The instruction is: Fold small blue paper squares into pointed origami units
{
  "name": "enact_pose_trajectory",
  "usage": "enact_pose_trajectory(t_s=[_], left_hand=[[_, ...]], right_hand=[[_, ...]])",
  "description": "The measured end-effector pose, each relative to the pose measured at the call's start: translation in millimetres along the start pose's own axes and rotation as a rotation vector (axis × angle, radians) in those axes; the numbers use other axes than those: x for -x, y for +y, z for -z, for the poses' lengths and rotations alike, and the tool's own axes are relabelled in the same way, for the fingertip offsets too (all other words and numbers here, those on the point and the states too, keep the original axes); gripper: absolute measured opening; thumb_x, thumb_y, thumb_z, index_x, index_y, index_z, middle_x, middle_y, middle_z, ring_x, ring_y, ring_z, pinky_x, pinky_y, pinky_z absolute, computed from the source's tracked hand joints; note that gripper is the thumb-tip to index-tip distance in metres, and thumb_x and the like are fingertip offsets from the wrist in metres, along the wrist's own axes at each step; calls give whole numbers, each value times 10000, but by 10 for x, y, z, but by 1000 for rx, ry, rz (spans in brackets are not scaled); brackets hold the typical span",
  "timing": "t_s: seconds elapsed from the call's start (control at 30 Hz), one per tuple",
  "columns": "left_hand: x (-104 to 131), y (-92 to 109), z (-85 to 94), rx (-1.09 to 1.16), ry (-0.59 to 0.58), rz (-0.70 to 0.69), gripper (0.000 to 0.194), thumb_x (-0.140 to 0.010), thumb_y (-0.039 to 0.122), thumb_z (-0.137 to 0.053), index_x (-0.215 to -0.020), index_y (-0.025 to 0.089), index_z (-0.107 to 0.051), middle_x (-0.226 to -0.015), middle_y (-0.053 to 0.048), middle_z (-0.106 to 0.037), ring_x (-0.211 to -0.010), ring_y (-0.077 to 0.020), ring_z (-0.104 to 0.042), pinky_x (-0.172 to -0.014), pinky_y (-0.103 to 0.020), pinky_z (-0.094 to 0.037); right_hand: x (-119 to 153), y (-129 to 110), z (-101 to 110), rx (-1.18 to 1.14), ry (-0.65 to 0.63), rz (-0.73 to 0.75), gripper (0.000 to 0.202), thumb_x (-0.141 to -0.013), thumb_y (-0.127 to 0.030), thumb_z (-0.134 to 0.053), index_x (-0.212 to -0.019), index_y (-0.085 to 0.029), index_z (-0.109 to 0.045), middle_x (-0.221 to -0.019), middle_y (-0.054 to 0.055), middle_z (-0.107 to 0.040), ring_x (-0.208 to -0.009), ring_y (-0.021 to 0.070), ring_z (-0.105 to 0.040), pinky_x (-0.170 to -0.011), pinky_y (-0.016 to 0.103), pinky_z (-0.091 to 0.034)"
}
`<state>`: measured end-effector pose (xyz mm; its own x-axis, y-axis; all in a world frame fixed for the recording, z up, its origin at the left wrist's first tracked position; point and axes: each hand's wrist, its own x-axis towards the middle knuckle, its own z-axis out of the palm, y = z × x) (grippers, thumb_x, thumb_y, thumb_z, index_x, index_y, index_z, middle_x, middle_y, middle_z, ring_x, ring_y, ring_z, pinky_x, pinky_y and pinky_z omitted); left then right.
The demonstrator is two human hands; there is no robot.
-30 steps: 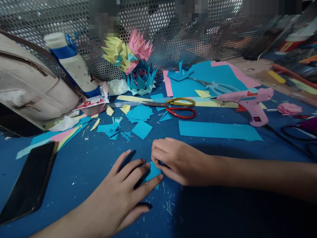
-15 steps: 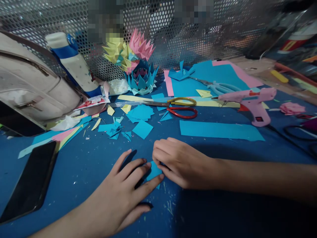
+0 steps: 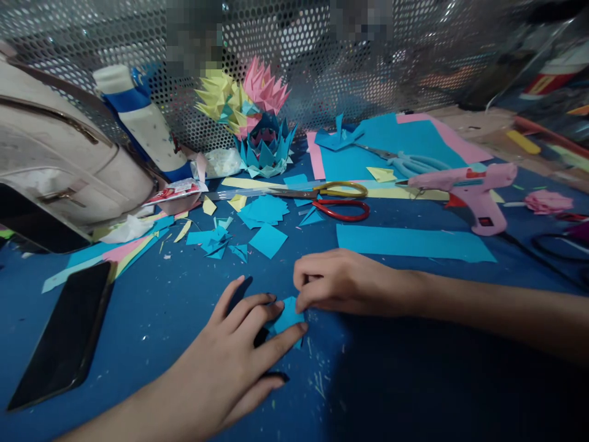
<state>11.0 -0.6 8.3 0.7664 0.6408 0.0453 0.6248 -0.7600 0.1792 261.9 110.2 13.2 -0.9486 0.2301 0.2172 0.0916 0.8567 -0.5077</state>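
Observation:
A small piece of blue paper (image 3: 290,315) lies on the blue table, partly covered by my fingers. My left hand (image 3: 243,347) rests palm down with its fingers spread, and some fingertips press on the paper's left and near sides. At the paper's right edge, my right hand (image 3: 338,281) is curled, thumb and forefinger pinched on it. Just beyond the hands lie a square of blue paper (image 3: 269,240), a stack of blue paper squares (image 3: 263,212) and folded blue pieces (image 3: 215,241).
Scissors (image 3: 322,195) with one yellow and one red handle lie across the middle. A pink glue gun (image 3: 483,190) stands at right beyond a blue paper strip (image 3: 409,242). Folded paper flowers (image 3: 264,132) stand at the back. At left are a phone (image 3: 64,334), a bottle (image 3: 142,120) and a bag (image 3: 59,147).
My right hand has shifted slightly away from me and to the right, its fingers now at the paper's upper right edge. The left hand stays spread on the paper. The view has shifted slightly.

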Motion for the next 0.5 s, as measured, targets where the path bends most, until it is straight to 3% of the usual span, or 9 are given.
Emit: enact_pose_trajectory(t_s=[0.17, 0.33, 0.5], left_hand=[[9, -2, -4, 9, -11, 8, 528, -1011, 427, -488, -1512, 327, -355, -1316, -76, -512, -1340, -282, -386, -1179, -653, -125], [10, -1, -18, 26, -1, 13, 546, -1008, 441, -489, -1521, 328, -342, -1349, -78, -499, -1332, -290, -394, -1175, -664, -128], [0, -18, -26, 33, 15, 5, 551, -999, 453, -507, -1514, 323, -358, -1342, -75, -509, -1317, -293, -413, -1177, -659, -147]], right_hand=[[-4, 120, 115, 17, -66, 210, 298, -1034, -365, -458, -1059, -212, -713, -823, 23, -579, -728, 134, -492, -663, 276, -323], [-3, 142, 127, -88, -131, 175, 361, -1039, -426, -426, -1076, -222, -722, -747, 5, -513, -676, 128, -479, -632, 265, -323], [4, 125, 128, 32, -127, 208, 325, -1040, -379, -437, -1038, -222, -721, -683, -2, -497, -642, 155, -428, -600, 303, -278]])
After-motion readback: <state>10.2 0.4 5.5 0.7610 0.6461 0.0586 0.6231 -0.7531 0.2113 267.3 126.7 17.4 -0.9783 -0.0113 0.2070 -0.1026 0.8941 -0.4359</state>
